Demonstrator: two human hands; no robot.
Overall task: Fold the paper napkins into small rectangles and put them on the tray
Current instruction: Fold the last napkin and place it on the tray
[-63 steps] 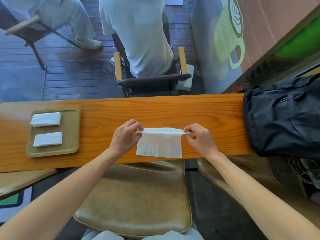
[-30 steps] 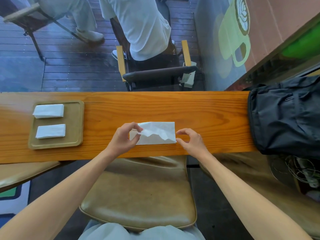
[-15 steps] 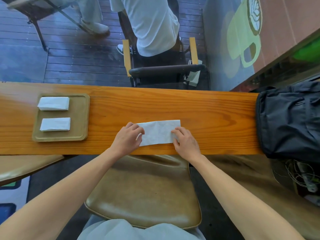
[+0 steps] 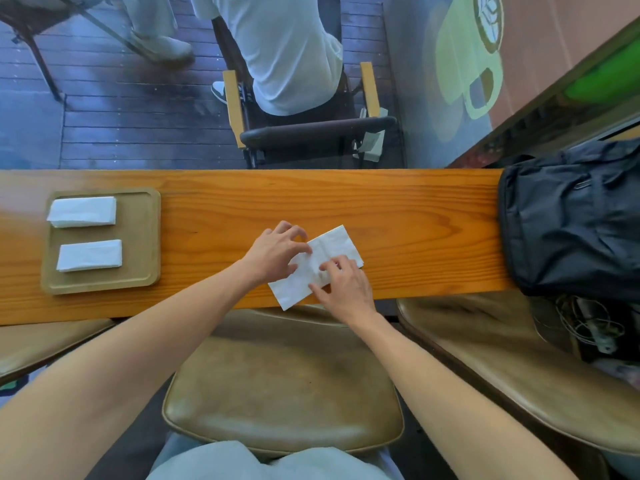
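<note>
On wood counter (image 4: 398, 209): both hands (image 4: 277, 251) (image 4: 343, 287) flat, fingers pressing angled napkin (image 4: 334, 244); tray (image 4: 142, 237) far left w/ 2 folded.

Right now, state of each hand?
Left hand: fingers curled, tips pressing on the napkin lying on the counter; no closed grip.
Right hand: fingers pressing the napkin's near edge flat; nothing lifted.

We see a wooden counter (image 4: 398, 209), dark plank floor (image 4: 138, 126) beyond, padded stools (image 4: 284, 393) below, a seated person (image 4: 287, 53).
</note>
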